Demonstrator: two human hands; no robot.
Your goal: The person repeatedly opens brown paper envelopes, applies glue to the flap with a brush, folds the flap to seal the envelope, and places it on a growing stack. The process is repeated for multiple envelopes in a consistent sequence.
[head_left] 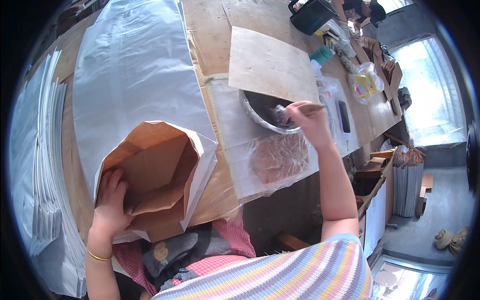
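A large paper bag (192,197), white outside and brown inside, lies with its mouth spread wide toward me. My left hand (111,202) reaches into the left side of that mouth, fingers stretched against the brown inner wall. Over a round basin (248,111) lined with clear plastic, my right hand (306,117) is closed around a tool with a flat brown handle, its working end hidden. Crumpled clear plastic shows beside those fingers. The basin looks dark inside, and a thin wooden board (272,62) covers its far part.
More flat white bags (135,65) lie beyond the open one, with a stack of bags (45,200) at the left. Plastic film (280,157) sits near the basin. A phone (343,116), a black container (311,16) and a plastic bag (366,82) are to the right. Another person works far right.
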